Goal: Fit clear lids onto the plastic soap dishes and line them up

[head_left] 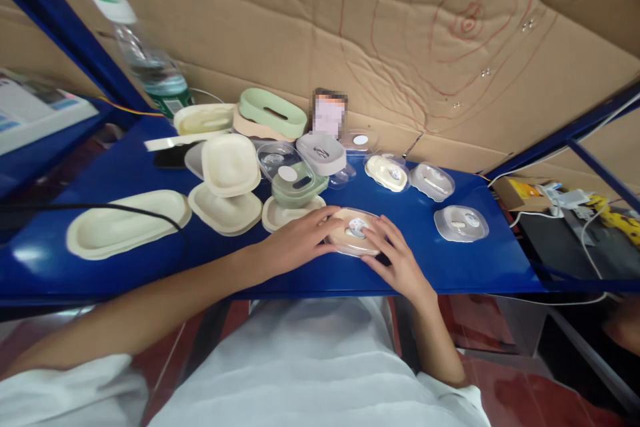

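Fingers [320, 219] of the left hand [295, 240] spread flat, tips pressing the left rim of a small oval box [350, 240]. Fingers [385, 230] of the right hand [397, 260] likewise extended and loose, laid over the right edge of that box; neither set curled into a full grip, both touching only. Box itself: peach-coloured base under a glossy clear lid, rounded corners, a white round sticker at the centre, lying flat on the smooth blue bench [450, 267] directly between the two sets of fingers.

Just beyond the left fingertips, a pale green base with a transparent lid [295, 180], stacked on a cream tray. Further left, matte cream lids, shallow and rounded-rectangular: one raised on another [230, 163], one flat [225, 210], and a long oval cream tray [127, 223] well apart, crossed by a thin black cable. Beyond those, a mint-green oval cover with a slot [273, 112].

Right of the right fingers, clear plastic lidded boxes: one near [461, 223], two further back [433, 181] [386, 172]. Behind everything, creased brown cardboard [350, 33] with red scribbled loops, and a blurred clear water bottle [150, 67] far to the left.
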Demonstrator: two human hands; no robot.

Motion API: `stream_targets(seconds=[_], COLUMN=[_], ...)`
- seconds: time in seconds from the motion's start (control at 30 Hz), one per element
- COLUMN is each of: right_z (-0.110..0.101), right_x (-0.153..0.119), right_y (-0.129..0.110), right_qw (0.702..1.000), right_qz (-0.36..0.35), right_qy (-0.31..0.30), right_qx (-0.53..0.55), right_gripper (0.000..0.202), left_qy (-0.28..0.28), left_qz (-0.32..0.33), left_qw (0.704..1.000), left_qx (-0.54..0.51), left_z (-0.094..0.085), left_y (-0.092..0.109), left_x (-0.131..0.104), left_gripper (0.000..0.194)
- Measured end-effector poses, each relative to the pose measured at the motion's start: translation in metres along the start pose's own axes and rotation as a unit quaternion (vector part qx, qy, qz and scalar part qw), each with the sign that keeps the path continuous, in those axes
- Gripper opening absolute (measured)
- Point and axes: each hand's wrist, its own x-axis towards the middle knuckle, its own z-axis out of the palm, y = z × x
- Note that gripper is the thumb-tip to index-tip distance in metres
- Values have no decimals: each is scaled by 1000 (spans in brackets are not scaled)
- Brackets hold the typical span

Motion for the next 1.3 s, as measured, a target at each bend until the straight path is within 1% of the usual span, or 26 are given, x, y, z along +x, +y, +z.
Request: stream_targets(seconds=[0.1, 0.2, 0.27, 0.33, 0.4, 0.43, 0.5, 0.53, 0.6, 0.67, 0.77, 0.83, 0.9, 0.93, 1.0, 1.07, 1.13, 1.2, 1.23, 1.3], right_z=[1, -10, -25, -46, -67, -77, -90, -92, -85, -63, -17, 6, 15, 14, 2, -16, -33, -42, -42, -37], right_x=[0, -12, -26, -39, -42, -36, -10, 10, 59, 112, 180, 211, 227, 228, 215, 187, 152, 117, 103, 83], right_y=[0, 3, 11, 22, 33, 36, 38, 36, 28, 17, 5, 3, 6, 10, 17, 22, 25, 26, 27, 30], right_qw=[1000, 1000, 999, 994, 982, 974, 967, 972, 983, 986, 984, 983, 985, 987, 992, 993, 991, 990, 991, 994], right_qz=[-5, 6, 34, 73, 109, 121, 115, 94, 28, -23, -67, -74, -68, -67, -70, -77, -81, -80, -75, -58], right_qy=[-5, -11, -15, -7, 10, 15, 0, -21, -67, -79, -50, -55, -75, -75, -38, 32, 82, 95, 92, 71], right_qx=[-1, -4, -23, -76, -156, -192, -225, -216, -166, -143, -158, -156, -136, -123, -100, -82, -67, -61, -62, -66], right_gripper=[76, 71, 66, 61, 56, 54, 57, 61, 60, 56, 62, 61, 46, 38, 32, 31, 29, 26, 25, 25], left_qy=[14, 37, 49, 53, 54, 54, 53, 48, 35, 16, -19, -39, -46, -41, -17, 16, 47, 73, 82, 82], left_qz=[19, 38, 68, 90, 85, 76, 51, 39, 22, 11, -3, -11, -13, -10, 1, 4, -17, -62, -88, -113], left_qw=[999, 995, 989, 982, 977, 975, 971, 971, 973, 975, 975, 974, 974, 974, 972, 966, 956, 947, 942, 938], left_qx=[39, 86, 122, 156, 188, 204, 227, 231, 229, 224, 223, 223, 223, 224, 236, 260, 287, 306, 312, 318], left_z=[2, 1, -2, -6, -9, -9, -9, -8, -6, -4, -1, -1, -2, -4, -10, -21, -34, -46, -50, -54], left_y=[0, 5, 10, 15, 17, 17, 15, 13, 11, 10, 11, 12, 12, 13, 13, 12, 7, -1, -7, -17], left_x=[-1, 2, 4, 6, 6, 6, 6, 6, 5, 6, 6, 5, 6, 6, 7, 9, 9, 7, 6, 3], left_gripper=[47, 41, 36, 30, 24, 22, 20, 19, 19, 20, 20, 19, 17, 19, 28, 36, 39, 42, 43, 44])
